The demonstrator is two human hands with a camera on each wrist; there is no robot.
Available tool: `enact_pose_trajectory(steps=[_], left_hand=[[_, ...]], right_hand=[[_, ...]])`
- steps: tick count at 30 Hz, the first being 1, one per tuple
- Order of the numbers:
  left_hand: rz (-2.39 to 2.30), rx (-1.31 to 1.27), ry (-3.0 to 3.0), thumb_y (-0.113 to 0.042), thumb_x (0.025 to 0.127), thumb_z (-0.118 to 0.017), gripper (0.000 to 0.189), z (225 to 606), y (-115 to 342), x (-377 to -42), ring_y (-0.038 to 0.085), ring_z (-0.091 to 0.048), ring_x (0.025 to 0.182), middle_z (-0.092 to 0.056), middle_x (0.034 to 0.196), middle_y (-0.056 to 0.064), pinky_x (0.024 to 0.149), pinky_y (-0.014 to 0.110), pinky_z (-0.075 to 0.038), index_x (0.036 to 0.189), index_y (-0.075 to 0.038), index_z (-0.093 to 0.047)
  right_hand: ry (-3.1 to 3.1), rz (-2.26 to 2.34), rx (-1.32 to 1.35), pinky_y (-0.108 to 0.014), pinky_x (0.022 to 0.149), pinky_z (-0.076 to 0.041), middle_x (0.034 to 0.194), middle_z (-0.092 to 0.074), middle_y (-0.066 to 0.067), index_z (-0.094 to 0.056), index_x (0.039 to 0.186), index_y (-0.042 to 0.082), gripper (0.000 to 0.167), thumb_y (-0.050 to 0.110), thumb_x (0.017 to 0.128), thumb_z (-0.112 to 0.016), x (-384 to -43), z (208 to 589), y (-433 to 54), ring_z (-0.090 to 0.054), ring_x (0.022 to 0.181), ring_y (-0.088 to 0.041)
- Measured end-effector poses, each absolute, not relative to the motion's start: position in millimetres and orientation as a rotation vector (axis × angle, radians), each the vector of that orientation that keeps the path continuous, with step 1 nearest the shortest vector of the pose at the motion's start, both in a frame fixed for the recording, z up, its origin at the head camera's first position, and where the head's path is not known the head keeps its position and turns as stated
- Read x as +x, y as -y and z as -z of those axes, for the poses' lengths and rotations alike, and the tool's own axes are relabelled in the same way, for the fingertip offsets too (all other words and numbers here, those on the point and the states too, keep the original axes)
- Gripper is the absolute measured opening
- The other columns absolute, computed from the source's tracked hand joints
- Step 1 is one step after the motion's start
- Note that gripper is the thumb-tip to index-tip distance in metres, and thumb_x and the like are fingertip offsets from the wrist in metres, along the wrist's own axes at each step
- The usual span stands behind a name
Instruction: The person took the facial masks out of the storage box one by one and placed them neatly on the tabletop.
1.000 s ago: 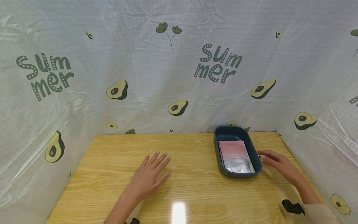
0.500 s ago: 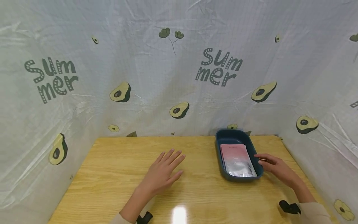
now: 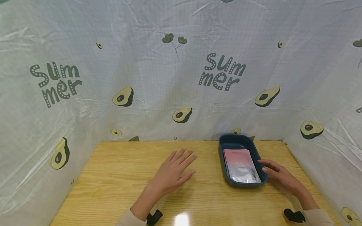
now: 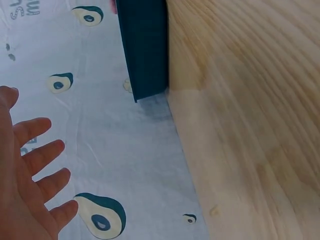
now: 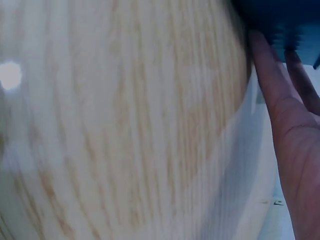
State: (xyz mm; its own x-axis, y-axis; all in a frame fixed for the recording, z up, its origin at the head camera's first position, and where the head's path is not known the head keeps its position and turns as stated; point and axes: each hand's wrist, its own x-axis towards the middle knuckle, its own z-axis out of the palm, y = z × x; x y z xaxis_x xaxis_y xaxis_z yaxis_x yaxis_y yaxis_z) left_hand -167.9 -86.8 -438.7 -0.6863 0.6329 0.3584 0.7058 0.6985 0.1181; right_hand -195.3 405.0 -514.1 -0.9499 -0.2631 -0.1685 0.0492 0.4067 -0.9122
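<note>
One spread left hand [image 3: 172, 172] is now shifting toward the dark-blue oblong tub [image 3: 235, 144] I'm watching; my right hand [image 3: 282, 178], fingers extended, is touching its right edge.

Count by kind, head view: one bench [image 3: 113, 185]; one blue bin [image 3: 236, 144]; pink-and-silver packets [image 3: 243, 166], at least two by their doubled left edge, the full number hidden beneath the uppermost; two hands, comprising one left hand [image 3: 173, 174] and one right hand [image 3: 282, 179]; two sleeves [image 3: 318, 217]; two black wrist devices [image 3: 154, 217]. The printed cloth [image 3: 152, 69] bears two complete "summer" motifs [image 3: 222, 72] and one fragment at the right edge; five large avocados [image 3: 267, 96] and two small ones; three yellow flowers [image 3: 115, 132]; one complete pair of green blooms [image 3: 174, 40]; and two leaves [image 3: 134, 138]. Several specks remain too small to classify.
</note>
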Motion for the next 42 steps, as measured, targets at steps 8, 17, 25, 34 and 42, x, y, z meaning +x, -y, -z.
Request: enact_pose_trajectory(steps=[8,17,25,34,42], left_hand=[[0.360,-1.071,2.587,-0.051,0.110,-0.034,0.058,433.3,71.3,-176.6,0.029,-0.031,0.151,-0.040,0.161,0.005,0.120,0.055,-0.031,0.157,-0.019,-0.042],[0.434,-1.074,2.624,-0.047,0.109,-0.041,0.056,429.3,55.1,-190.4,0.030,-0.031,0.151,-0.037,0.163,0.004,0.122,0.053,-0.028,0.158,-0.019,-0.040],[0.495,-1.093,2.598,-0.045,0.109,-0.040,0.054,432.2,38.9,-203.3,0.029,-0.034,0.149,-0.041,0.160,0.005,0.121,0.052,-0.031,0.155,-0.015,-0.045],[0.605,-1.075,2.605,-0.041,0.109,-0.045,0.052,432.0,18.7,-217.6,0.025,-0.041,0.145,-0.045,0.157,0.003,0.120,0.044,-0.035,0.155,-0.018,-0.044],[0.843,-1.057,2.629,-0.043,0.110,-0.042,0.051,426.9,-1.7,-228.4,0.018,-0.042,0.144,-0.046,0.156,-0.001,0.120,0.037,-0.035,0.155,-0.021,-0.044]], right_hand=[[-2.280,1.624,-0.177,-0.042,0.100,-0.055,0.162,-0.018,-0.027,-0.035,0.155,0.003,0.052,0.027,0.110,-0.048,-202.1,515.5,-406.2,-0.049,0.114,0.012],[-2.267,1.636,-0.167,-0.045,0.101,-0.054,0.163,-0.015,-0.025,-0.035,0.155,0.005,0.053,0.029,0.110,-0.049,-208.7,515.5,-406.5,-0.047,0.114,0.012],[-2.259,1.646,-0.173,-0.044,0.099,-0.056,0.162,-0.016,-0.027,-0.035,0.155,0.003,0.054,0.029,0.109,-0.050,-207.6,513.5,-407.3,-0.047,0.114,0.010],[-2.225,1.684,-0.172,-0.038,0.096,-0.057,0.160,-0.017,-0.024,-0.035,0.155,0.004,0.052,0.027,0.110,-0.048,-207.0,515.2,-407.3,-0.049,0.112,0.012],[-2.210,1.684,-0.183,-0.043,0.100,-0.055,0.162,-0.012,-0.026,-0.034,0.155,0.005,0.053,0.027,0.110,-0.048,-207.8,516.9,-408.4,-0.047,0.112,0.015]])
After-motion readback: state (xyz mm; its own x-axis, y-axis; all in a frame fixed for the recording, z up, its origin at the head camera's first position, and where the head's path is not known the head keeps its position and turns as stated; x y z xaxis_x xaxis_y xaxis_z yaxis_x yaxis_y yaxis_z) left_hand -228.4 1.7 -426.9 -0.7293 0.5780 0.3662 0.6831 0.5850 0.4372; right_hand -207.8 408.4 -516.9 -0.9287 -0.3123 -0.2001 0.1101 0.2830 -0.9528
